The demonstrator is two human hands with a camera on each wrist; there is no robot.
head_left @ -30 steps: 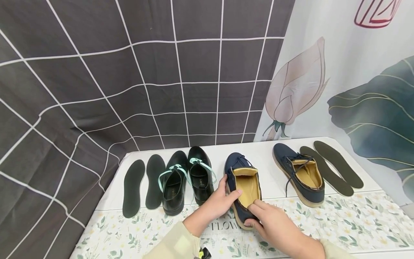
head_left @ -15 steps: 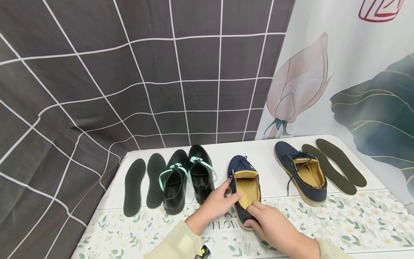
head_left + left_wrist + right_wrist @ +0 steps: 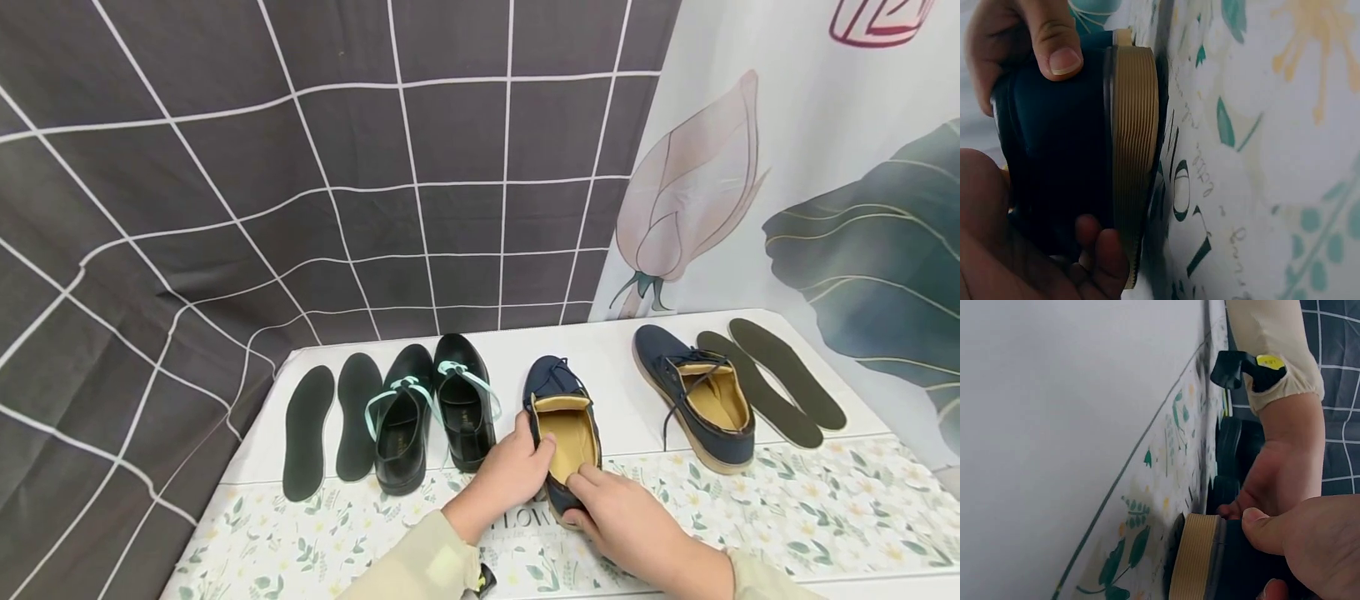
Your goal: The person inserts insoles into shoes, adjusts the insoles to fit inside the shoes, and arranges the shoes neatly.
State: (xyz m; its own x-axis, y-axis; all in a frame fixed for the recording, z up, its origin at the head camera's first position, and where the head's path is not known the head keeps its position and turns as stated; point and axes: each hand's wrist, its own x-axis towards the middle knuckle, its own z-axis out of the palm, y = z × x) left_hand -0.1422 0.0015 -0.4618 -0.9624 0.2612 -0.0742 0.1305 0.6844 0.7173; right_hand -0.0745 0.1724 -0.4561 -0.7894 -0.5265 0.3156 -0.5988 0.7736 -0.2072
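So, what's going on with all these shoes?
A person is holding a yellow-lined navy blue shoe. The left hand grips its side, thumb over the edge, and the right hand grips its heel. The matching navy blue shoe stands to the right on the white, flower-printed tabletop, beside two flat dark olive insoles. To the left are black shoes with mint-green laces and two flat blackish insoles.
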